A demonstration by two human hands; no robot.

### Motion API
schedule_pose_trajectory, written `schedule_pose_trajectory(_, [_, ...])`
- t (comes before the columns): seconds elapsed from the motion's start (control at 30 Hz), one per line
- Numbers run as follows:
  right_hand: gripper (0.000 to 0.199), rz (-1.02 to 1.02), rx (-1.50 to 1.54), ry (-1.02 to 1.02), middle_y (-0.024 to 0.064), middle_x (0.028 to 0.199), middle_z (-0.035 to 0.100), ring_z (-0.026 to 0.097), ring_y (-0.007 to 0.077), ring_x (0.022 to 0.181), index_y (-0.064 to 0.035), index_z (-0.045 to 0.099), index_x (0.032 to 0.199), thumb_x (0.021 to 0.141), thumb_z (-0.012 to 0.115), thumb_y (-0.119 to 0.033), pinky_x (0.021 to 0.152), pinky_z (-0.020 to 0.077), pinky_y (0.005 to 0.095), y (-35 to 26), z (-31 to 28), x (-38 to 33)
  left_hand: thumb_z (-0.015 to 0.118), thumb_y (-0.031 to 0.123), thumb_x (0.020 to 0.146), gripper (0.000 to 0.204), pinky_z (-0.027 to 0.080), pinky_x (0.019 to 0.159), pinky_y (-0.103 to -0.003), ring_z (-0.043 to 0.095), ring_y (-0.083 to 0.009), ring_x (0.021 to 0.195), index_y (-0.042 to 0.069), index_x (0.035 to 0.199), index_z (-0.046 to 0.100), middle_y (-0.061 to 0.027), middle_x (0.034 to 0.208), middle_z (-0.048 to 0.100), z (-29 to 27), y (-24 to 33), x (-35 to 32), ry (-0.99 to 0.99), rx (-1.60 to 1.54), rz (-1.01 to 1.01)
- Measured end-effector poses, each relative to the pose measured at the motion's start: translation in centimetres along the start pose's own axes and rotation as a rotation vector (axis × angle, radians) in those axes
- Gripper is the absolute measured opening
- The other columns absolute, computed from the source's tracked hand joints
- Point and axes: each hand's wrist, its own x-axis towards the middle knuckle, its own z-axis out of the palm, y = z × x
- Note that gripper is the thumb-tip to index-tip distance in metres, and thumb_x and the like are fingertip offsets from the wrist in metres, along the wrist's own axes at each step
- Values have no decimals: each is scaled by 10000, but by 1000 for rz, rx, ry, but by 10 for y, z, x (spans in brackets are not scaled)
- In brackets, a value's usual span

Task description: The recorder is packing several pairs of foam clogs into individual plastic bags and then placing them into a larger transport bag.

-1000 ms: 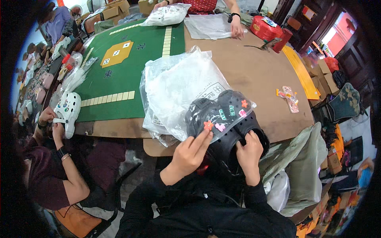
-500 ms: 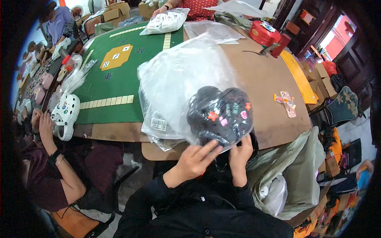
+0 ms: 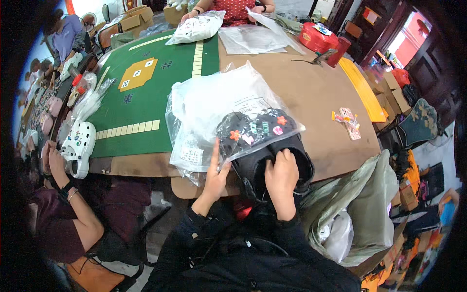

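A pair of black clogs [image 3: 253,168] with bright flower and letter charms lies on the table's near edge, toes pointing away from me. A clear plastic bag [image 3: 214,97] covers their toe halves, while the heel openings stick out toward me. My right hand [image 3: 282,182] is closed around the inner sides of both clogs, where they meet. At the left side of the bag's mouth, my left hand [image 3: 212,180] has its index finger stretched along the plastic and its thumb at the edge. More clear bags lie underneath, one with a barcode label [image 3: 190,154].
To my left a neighbour's hand [image 3: 53,158] touches a white clog [image 3: 80,146]. A bagged white pair [image 3: 197,28] lies by a person across the table. Near my right side are a charm-decorated pink item [image 3: 349,124] and an open sack [image 3: 360,209].
The clogs have tilted down flat, showing their heel openings. My right hand has moved from beneath onto their inner sides; my left hand has shifted left along the bag.
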Motion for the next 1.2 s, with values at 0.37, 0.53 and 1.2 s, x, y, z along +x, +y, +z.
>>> schedule_pose_trajectory(0.37, [253, 235, 511, -111, 187, 990, 644, 625, 285, 879, -35, 636, 1073, 859, 625, -169, 785, 485, 372, 40, -58, 54, 442, 29, 958, 678, 431, 651, -202, 478, -58, 891, 275, 1497, 113, -57, 1313, 444, -11, -1, -11, 168, -227, -227])
schedule_pose_trajectory(0.53, [509, 16, 442, -662, 220, 1053, 624, 613, 326, 949, -30, 462, 1304, 823, 599, -122, 816, 494, 386, 169, 27, 115, 451, 80, 971, 658, 311, 477, -169, 351, -19, 611, 249, 1494, 90, 34, 931, 488, 20, -14, -15, 210, -286, -194])
schedule_pose_trajectory(1.2, [327, -135, 455, -588, 230, 1082, 606, 584, 325, 997, 15, 533, 1155, 838, 522, -66, 838, 461, 395, 146, 77, 116, 400, 28, 953, 554, 454, 703, -245, 518, -129, 919, 98, 1472, 218, -92, 1180, 516, -23, -56, -19, 247, -44, -203])
